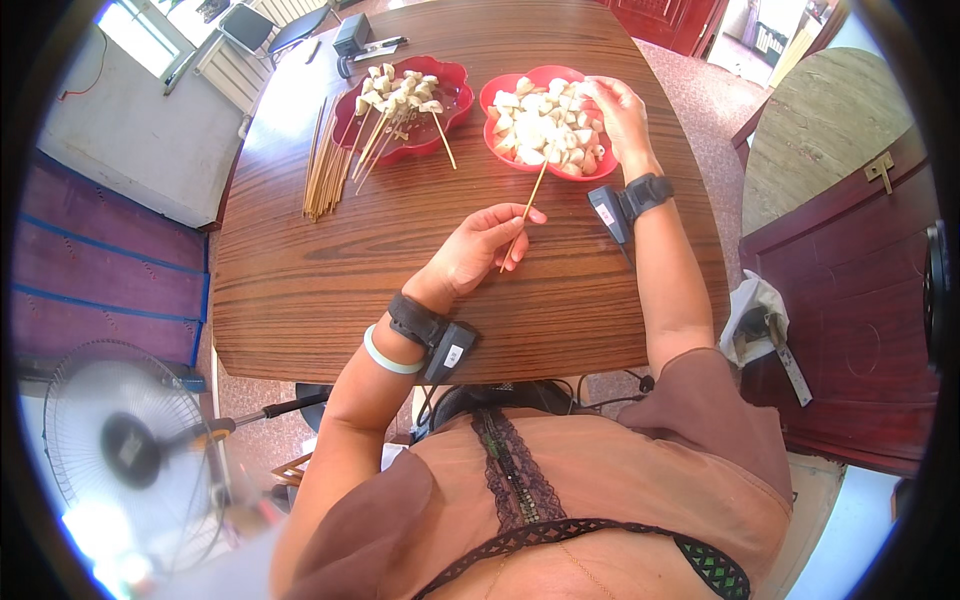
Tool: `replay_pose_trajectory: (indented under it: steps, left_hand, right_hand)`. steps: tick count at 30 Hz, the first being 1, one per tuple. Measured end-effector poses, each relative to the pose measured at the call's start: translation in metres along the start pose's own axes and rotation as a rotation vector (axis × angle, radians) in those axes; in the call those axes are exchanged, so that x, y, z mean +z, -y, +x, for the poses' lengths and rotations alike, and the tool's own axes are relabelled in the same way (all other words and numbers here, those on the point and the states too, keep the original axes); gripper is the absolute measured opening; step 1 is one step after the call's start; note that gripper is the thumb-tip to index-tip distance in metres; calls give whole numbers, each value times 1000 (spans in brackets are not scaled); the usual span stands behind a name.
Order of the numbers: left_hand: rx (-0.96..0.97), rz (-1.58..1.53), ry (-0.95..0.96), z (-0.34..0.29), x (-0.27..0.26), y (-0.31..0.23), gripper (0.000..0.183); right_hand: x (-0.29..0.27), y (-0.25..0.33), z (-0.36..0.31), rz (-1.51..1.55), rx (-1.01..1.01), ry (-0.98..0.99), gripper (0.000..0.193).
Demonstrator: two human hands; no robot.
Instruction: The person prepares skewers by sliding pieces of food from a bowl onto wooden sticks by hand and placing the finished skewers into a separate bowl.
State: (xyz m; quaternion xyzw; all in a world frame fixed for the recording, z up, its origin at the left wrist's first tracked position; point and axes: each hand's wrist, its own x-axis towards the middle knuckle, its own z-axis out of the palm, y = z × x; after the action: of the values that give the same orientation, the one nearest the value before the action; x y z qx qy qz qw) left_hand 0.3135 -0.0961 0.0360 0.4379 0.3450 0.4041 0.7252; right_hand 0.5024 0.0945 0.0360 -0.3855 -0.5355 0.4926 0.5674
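My left hand (485,243) is closed around a thin wooden skewer (535,196), which slants up and to the right above the table. Its bare upper tip points toward a red scalloped bowl (490,85) heaped with pale white chunks (543,120). At that bowl's right rim, my right hand (620,118) reaches in with bent fingers closed against the chunks; whatever they pinch is hidden. To the left, a darker red bowl (462,108) holds skewers with white chunks (395,88) on their ends. Beside it lies a bundle of bare skewers (322,180).
The wooden table (420,200) has a dark box (351,36) and a black pen-like item (385,44) at its far left. A standing fan (130,450) is at lower left, chairs (270,30) at far left. A dark red cabinet (850,320) stands at right.
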Motion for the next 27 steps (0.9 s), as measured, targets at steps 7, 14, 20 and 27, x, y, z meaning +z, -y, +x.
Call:
replay_pose_trajectory:
  steps: [7,14,20,27]
  left_hand:
    - [-8,-17,22,0,-1,1,24]
    - [-7,-19,32,-1,-2,2,24]
    - [-4,-25,38,-1,-2,1,24]
    - [-8,-24,24,-2,-2,2,24]
  right_hand:
    - [-1,2,-2,70,30,12,21]
    - [2,7,-6,48,-8,84,21]
    - [0,5,-5,165,14,31,18]
    - [-1,6,-6,109,35,87,17]
